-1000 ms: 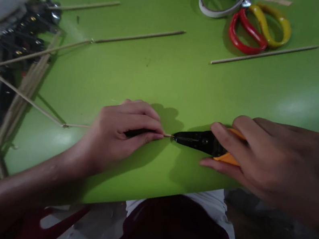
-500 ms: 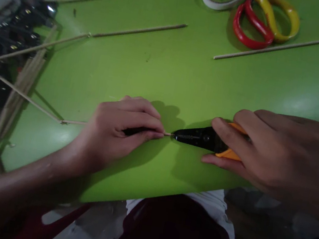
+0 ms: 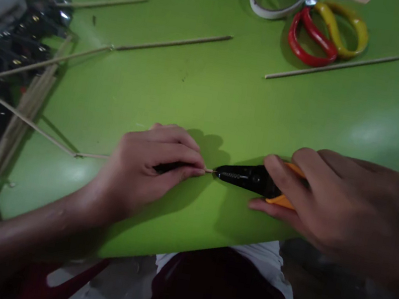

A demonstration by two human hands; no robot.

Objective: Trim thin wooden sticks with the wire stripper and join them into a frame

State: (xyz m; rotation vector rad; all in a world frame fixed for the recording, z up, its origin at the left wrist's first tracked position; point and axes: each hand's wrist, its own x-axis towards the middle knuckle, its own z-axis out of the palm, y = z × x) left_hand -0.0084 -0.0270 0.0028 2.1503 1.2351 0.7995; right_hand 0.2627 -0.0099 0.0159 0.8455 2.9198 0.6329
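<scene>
My left hand (image 3: 156, 168) pinches a thin wooden stick (image 3: 93, 156) close to its right end, which pokes out past the fingertips. That stick belongs to a chain of jointed sticks running off to the left and bending back over the table. In my right hand (image 3: 336, 198) is a pair of wire strippers (image 3: 243, 176) with black jaws and orange handles. The jaw tips meet the stick's end; whether they grip it or something fine on it is too small to tell. My left palm hides the middle of the stick.
On the green table (image 3: 192, 102), red-and-yellow-handled scissors (image 3: 311, 51) and a white tape roll (image 3: 271, 13) lie at the back. A loose stick (image 3: 335, 67) rests before them. Bundled sticks (image 3: 28, 110) and dark plastic packaging (image 3: 12, 36) crowd the left side.
The strippers' jaws have turned slightly, while both hands stay nearly in place. The view has shifted a little, bringing a flat stick at the top edge into sight.
</scene>
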